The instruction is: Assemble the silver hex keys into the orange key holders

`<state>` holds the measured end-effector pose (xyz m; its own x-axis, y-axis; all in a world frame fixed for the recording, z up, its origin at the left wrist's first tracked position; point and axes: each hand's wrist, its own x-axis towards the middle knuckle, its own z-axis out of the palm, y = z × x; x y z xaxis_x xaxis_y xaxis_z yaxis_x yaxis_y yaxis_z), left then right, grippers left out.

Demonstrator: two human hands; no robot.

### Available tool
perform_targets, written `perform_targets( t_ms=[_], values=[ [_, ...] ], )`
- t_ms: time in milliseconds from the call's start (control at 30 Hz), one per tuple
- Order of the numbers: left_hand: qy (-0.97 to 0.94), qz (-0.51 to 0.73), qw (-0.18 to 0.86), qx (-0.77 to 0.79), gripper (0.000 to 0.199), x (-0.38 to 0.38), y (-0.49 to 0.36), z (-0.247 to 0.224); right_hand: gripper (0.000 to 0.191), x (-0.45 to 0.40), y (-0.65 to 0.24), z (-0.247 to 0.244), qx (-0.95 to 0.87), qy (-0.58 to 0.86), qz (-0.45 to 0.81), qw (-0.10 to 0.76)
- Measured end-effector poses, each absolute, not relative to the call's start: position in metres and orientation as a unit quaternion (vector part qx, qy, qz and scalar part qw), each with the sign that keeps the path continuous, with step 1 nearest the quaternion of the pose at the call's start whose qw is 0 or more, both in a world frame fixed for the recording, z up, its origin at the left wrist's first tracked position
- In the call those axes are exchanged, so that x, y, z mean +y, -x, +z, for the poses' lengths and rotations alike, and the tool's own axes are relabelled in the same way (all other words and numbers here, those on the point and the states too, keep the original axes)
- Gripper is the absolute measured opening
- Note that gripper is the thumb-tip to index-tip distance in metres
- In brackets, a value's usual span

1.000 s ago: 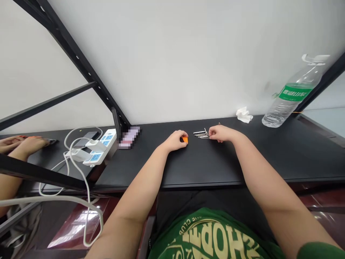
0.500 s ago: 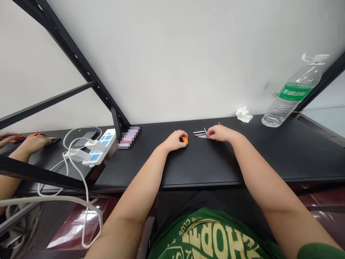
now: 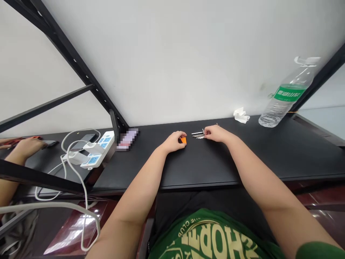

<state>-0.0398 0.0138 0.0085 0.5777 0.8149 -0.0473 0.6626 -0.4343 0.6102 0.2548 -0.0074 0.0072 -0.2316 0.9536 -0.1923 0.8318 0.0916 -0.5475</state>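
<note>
My left hand (image 3: 174, 142) is curled on the black desk, thumb and fingers closed on a small orange block (image 3: 183, 140). To its right lie several silver hex keys (image 3: 198, 134), their long arms side by side and pointing left. One bent end stands up near the fingers. My right hand (image 3: 215, 133) pinches at the right end of these hex keys, its fingertips closed around them. Which key it grips is partly hidden by the fingers. A narrow gap separates the orange block from the keys.
A blurred phone-like thing (image 3: 128, 139) and a white power strip (image 3: 100, 149) with cables lie left, beside a black metal frame (image 3: 114, 122). A crumpled tissue (image 3: 241, 115) and a large water bottle (image 3: 280, 99) stand by the wall. Another person's hand (image 3: 28, 146) is at far left.
The whole view has shifted slightly. My hands keep nearly the same places, the left on the orange block and the right at the hex keys.
</note>
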Motion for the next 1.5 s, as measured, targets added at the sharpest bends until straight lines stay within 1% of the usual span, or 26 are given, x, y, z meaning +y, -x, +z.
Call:
perform_targets(
  t_ms=[100,167,233,400,533,600,667,733,833,933,1067,1500],
  values=[
    [-0.842,0.125,0.292,0.436,0.051,0.014,0.039,0.01,0.012,-0.003,-0.247,0.002,-0.744,0.621,0.208,0.13],
    [-0.846,0.124,0.288,0.431,0.052,0.014,0.038,0.01,0.02,0.001,-0.241,0.0,-0.755,0.627,0.136,0.139],
    [-0.851,0.125,0.278,0.428,0.052,0.014,0.037,0.011,0.026,0.004,-0.235,-0.001,-0.768,0.621,0.092,0.13],
    [-0.858,0.135,0.246,0.429,0.049,0.015,0.036,0.009,0.023,0.009,-0.227,0.002,-0.793,0.597,0.095,0.08],
    [-0.848,0.144,0.249,0.444,0.049,0.018,0.036,0.005,0.024,0.019,-0.219,0.004,-0.8,0.587,0.11,0.054],
    [-0.85,0.146,0.238,0.447,0.045,0.019,0.035,0.003,0.019,0.026,-0.211,0.005,-0.8,0.587,0.115,0.044],
    [-0.855,0.149,0.221,0.445,0.043,0.018,0.035,0.002,0.009,0.033,-0.204,0.005,-0.799,0.588,0.118,0.043],
    [-0.856,0.155,0.212,0.446,0.041,0.017,0.035,0.002,0.005,0.035,-0.199,0.006,-0.797,0.589,0.122,0.056],
    [-0.843,0.19,0.231,0.448,0.04,0.017,0.036,0.003,0.008,0.031,-0.199,0.008,-0.794,0.588,0.128,0.087],
    [-0.822,0.252,0.249,0.445,0.039,0.018,0.037,0.005,0.009,0.022,-0.204,0.01,-0.795,0.57,0.151,0.142],
    [-0.817,0.29,0.232,0.442,0.041,0.016,0.035,0.009,0.009,0.015,-0.207,0.013,-0.812,0.514,0.169,0.219],
    [-0.8,0.373,0.225,0.411,0.042,0.009,0.027,0.002,0.007,0.018,-0.213,0.011,-0.805,0.482,0.203,0.28]
  ],
)
